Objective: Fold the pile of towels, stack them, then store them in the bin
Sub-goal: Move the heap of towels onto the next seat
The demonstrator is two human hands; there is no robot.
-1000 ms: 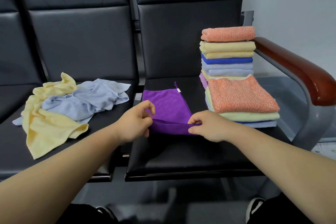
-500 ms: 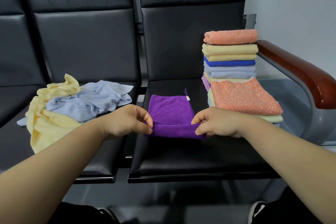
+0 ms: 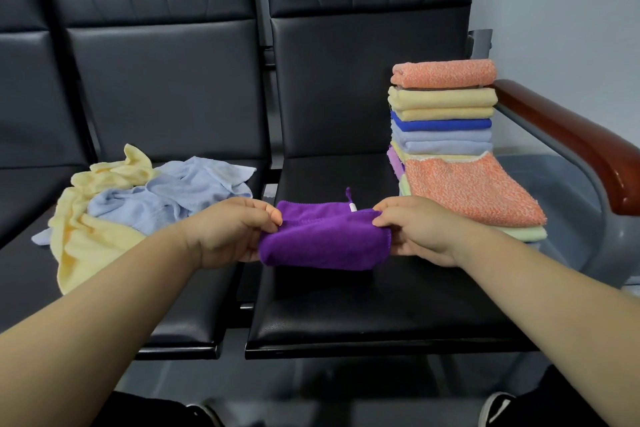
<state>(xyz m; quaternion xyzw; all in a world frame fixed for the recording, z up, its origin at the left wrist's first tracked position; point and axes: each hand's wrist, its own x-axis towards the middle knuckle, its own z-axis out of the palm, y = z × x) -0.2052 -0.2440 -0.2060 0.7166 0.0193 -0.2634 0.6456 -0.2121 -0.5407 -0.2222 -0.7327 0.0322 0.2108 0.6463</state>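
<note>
Holding the purple towel at centre frame, we have it doubled into a thick band, its lower fold at or just above the black seat; we cannot tell which. Our left hand pinches the band's left end between thumb and curled fingers, and our right hand pinches the right end the same way, just beside the white tag and the small loop that sticks up. We judge the fold nearly finished, with the carry to the stack next. The first risk lies in those two pinches: if either lets the upper layer slip, the plush cloth will spring open and the edges will no longer line up. To the right of centre, the folded stack is a narrow tower set on the rear part of a wider base topped by an orange towel, touching or close against the wooden armrest. Dropping the purple one on carelessly could tip that tower. At left of frame the loose pile of yellow and pale blue towels is not yet folded. What looks like the grey bin sits at the right edge.
</note>
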